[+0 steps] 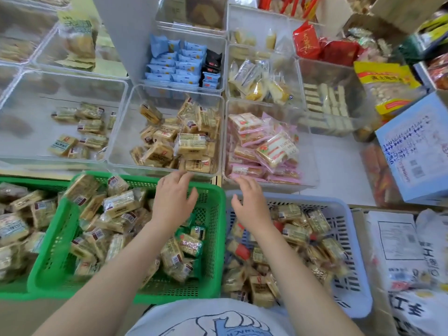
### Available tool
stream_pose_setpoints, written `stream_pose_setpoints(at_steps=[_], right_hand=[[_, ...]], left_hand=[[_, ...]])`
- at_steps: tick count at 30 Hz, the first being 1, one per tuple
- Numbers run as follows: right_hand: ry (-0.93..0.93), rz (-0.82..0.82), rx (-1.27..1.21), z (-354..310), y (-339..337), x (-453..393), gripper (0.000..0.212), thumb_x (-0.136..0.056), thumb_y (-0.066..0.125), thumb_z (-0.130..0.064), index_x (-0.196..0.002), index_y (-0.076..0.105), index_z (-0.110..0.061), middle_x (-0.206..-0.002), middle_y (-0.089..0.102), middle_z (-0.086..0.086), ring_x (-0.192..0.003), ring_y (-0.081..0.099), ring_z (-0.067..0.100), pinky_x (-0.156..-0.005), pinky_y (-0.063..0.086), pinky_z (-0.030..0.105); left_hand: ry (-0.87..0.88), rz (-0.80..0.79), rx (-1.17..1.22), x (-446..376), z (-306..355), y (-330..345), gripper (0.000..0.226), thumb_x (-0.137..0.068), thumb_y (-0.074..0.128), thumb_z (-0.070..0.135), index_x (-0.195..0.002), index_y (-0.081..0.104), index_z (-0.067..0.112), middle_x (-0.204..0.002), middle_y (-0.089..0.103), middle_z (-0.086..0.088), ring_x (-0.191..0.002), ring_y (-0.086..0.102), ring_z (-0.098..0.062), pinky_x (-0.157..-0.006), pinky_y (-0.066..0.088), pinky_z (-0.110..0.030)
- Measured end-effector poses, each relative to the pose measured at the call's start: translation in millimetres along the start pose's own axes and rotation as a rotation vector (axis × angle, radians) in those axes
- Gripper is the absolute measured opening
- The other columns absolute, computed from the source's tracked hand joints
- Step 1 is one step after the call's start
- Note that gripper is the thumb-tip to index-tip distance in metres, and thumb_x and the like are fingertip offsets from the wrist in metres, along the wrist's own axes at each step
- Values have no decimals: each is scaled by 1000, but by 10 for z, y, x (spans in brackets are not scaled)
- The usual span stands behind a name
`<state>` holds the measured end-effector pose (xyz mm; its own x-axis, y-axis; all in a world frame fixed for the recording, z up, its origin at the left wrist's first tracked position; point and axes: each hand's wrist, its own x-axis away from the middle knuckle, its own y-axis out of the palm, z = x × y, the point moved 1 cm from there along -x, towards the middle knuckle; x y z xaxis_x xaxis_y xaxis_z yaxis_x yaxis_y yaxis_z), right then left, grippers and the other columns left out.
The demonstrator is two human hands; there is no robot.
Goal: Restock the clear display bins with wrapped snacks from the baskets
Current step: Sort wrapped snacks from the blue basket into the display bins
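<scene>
Green basket (pixel 213 238) at 7 o'clock, tilted, approx half full w/ tan wrapped snacks (pixel 118 204). Lavender basket (pixel 349 282) at 5 o'clock, just beside it, w/ similar packs plus some red ones. Clear bin (pixel 116 141) at center holds a loose pile of tan packs; bin (pixel 312 166) at 3 o'clock holds pink packs (pixel 271 146); bin (pixel 24 117) at 9 o'clock has few packs.

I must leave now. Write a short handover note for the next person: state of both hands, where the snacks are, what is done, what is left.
Left hand: open, empty, above the green basket, near the middle clear bin.
Right hand: open, empty, above the lavender basket.
Done: the middle bin is partly filled with tan wrapped snacks; the pink-wrapper bin looks well stocked.
Left: both baskets hold many snacks; the left clear bin has only a few packs.
</scene>
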<state>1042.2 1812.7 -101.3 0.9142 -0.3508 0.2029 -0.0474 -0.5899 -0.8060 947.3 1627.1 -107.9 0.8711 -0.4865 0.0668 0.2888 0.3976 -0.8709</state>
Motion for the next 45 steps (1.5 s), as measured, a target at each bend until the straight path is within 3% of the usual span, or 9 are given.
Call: stream_pose_setpoints(at_steps=[6, 11, 15, 22, 26, 29, 32, 37, 45], right_hand=[[332, 128, 120, 883, -114, 386, 35, -96, 56, -16, -131, 59, -12, -134, 53, 5, -126, 48, 22, -102, 45, 33], [611, -235, 290, 1739, -193, 711, 76, -92, 68, -30, -155, 28, -19, -158, 30, 13, -147, 26, 32, -114, 35, 51], [618, -217, 208, 1895, -258, 790, 58, -92, 62, -16, -146, 42, -19, -143, 49, 10, -135, 42, 33, -107, 41, 49], [569, -156, -438, 1323, -474, 776, 28, -95, 63, -44, -114, 63, -23, -109, 62, -10, -106, 62, 17, -92, 51, 40], [455, -269, -593, 797, -503, 581, 20, -95, 65, -45, -94, 66, -25, -70, 66, -6, -59, 59, 9, -62, 47, 25], [373, -280, -663, 376, -488, 380, 38, -97, 60, -49, -71, 63, -21, -58, 57, -11, -55, 52, 8, -62, 40, 27], [288, -148, -583, 44, -366, 120, 28, -102, 51, -46, -100, 70, -25, -97, 71, -10, -92, 65, 6, -74, 46, 21], [-6, 31, -44, -244, -39, -270, 52, -99, 56, -30, -147, 41, -18, -145, 44, -3, -135, 37, 13, -117, 30, 39], [-69, -38, 283, -171, 313, -238, 77, -96, 58, -27, -159, 15, -21, -162, 29, 2, -153, 17, 20, -119, -12, 35]], left_hand=[[36, -437, 160, 187, 575, 424, 47, -102, 50, 39, -145, 47, 21, -143, 52, 0, -130, 48, -18, -105, 45, -37], [-27, -654, 201, 281, 879, 672, 28, -102, 51, 34, -128, 60, 27, -119, 66, 3, -103, 66, -26, -91, 55, -46], [-35, -727, 216, 313, 1010, 776, 13, -101, 53, 34, -112, 60, 37, -114, 67, 7, -102, 68, -29, -89, 56, -50], [186, -534, 143, 208, 1167, 782, 66, -93, 64, 30, -153, 36, 22, -152, 40, -1, -136, 41, -19, -109, 39, -35], [512, -370, -48, 166, 1058, 623, 82, -83, 72, 39, -154, 32, 29, -163, 23, 5, -152, 14, -20, -119, 20, -41], [433, -230, -22, 143, 844, 438, 76, -81, 76, 38, -149, 44, 23, -146, 53, -1, -136, 46, -25, -110, 35, -39], [275, -50, -38, 85, 479, 145, 75, -83, 77, 42, -148, 47, 18, -130, 65, -6, -115, 62, -29, -98, 45, -42], [74, 245, -62, -190, -120, -308, 69, -87, 72, 42, -146, 45, 19, -113, 70, -8, -96, 66, -28, -89, 48, -44], [-122, 170, -67, -784, -465, -405, 56, -97, 56, 25, -150, 37, 21, -157, 31, -21, -144, 28, -40, -113, 32, -56]])
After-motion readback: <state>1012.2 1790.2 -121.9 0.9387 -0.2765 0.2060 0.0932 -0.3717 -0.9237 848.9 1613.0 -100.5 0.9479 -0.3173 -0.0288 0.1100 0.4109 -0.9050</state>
